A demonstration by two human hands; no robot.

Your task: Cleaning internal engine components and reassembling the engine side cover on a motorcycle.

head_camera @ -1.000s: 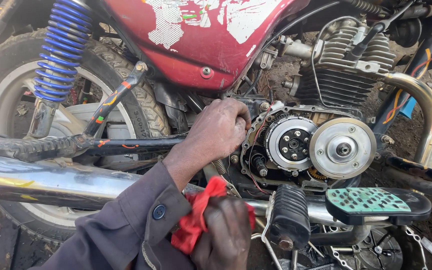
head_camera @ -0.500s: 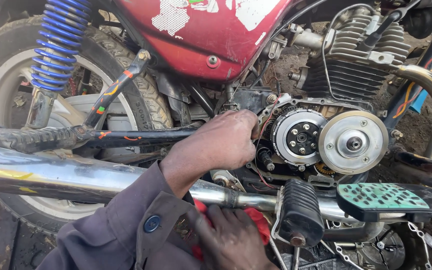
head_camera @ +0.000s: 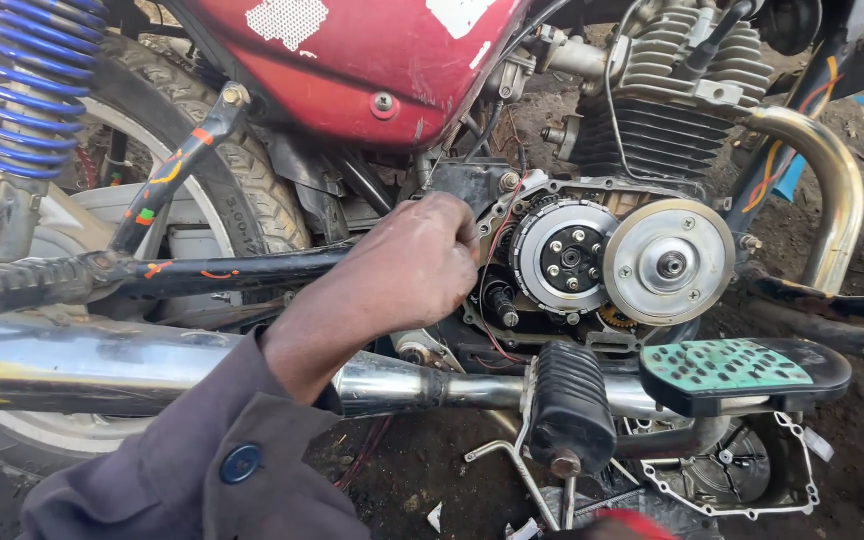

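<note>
Now the left hand (head_camera: 407, 272) sits closed against the open engine case, fingers (head_camera: 457, 238) curled together at the rim beside the clutch assembly (head_camera: 564, 257); whether they pinch anything I cannot tell. Half a second earlier the right hand worked low under the exhaust pipe (head_camera: 102, 365) with a red rag; it has since dropped almost out of view, only a red scrap (head_camera: 624, 523) showing at the bottom edge. Wiping looks paused, work shifting to the case. Removed side cover (head_camera: 742, 478) lies on the ground below the footrest (head_camera: 742, 372).
</note>
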